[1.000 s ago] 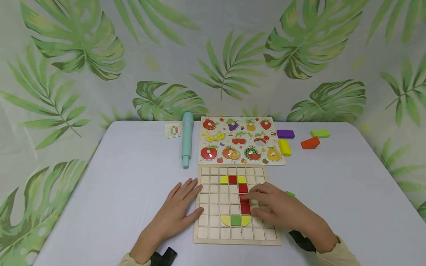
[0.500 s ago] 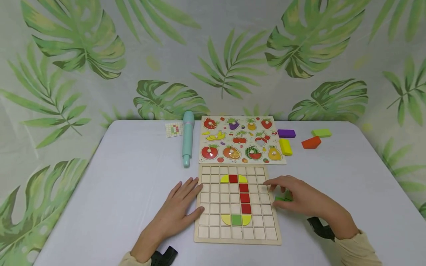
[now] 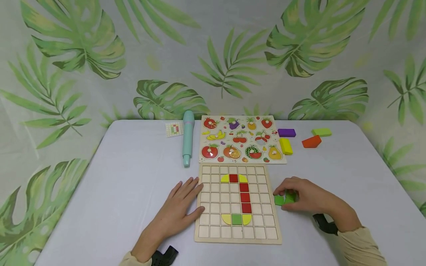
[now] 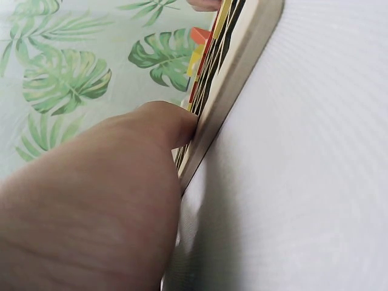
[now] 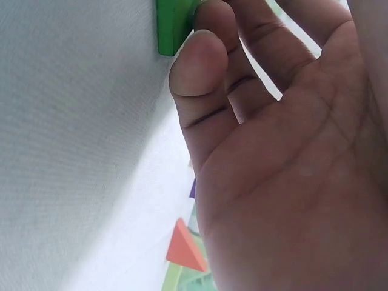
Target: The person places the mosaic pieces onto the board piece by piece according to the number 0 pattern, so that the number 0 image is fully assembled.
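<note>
A wooden grid board (image 3: 213,231) lies at the table's front; red tiles (image 3: 245,197) run down it, and yellow and green tiles mark both ends of the column. My left hand (image 3: 181,203) lies flat on the table, its fingers against the board's left edge (image 4: 236,79) and the thumb (image 4: 151,130) touching it. To the right of the board, my right hand (image 3: 283,195) curls over small green tiles (image 3: 279,200) on the table. In the right wrist view my fingertips (image 5: 209,45) touch a green tile (image 5: 173,24).
Behind the board lie a fruit puzzle (image 3: 241,139), a teal pen-shaped tool (image 3: 187,138) and a small pattern card (image 3: 174,129). Purple (image 3: 286,132), yellow (image 3: 285,146), orange (image 3: 311,141) and light green (image 3: 321,132) blocks sit at the back right. A leaf-print cloth hangs behind.
My right hand left the red tiles on the board and moved right, off the board, onto the green tiles. The left hand stayed put.
</note>
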### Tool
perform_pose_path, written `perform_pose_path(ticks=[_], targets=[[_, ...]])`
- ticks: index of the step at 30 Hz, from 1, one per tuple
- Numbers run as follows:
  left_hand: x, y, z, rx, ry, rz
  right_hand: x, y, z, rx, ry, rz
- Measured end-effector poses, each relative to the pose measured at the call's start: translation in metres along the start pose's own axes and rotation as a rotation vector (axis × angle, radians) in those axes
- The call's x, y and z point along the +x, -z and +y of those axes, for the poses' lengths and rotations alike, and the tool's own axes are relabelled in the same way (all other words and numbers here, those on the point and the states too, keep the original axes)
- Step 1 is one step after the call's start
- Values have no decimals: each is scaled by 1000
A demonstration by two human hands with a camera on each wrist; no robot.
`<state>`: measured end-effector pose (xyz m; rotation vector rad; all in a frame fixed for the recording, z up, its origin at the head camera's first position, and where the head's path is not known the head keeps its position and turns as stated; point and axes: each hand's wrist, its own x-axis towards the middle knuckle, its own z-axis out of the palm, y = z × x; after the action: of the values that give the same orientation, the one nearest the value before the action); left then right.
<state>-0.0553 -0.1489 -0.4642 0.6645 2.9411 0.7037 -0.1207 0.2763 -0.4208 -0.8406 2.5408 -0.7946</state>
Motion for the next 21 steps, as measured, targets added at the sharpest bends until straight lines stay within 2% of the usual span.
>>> perform_pose_path(ticks=[3, 9, 16, 21], targets=[[0, 0, 0, 2, 0, 2, 0, 1, 1, -7, 10, 7], [0, 0, -1, 1, -2, 5, 0, 1, -1, -25, -27, 29], [0, -1, -1, 2, 0, 9, 4, -4, -12, -18, 61, 116], [0, -1, -1, 0, -2, 12, 13, -13, -22, -22, 81, 147]])
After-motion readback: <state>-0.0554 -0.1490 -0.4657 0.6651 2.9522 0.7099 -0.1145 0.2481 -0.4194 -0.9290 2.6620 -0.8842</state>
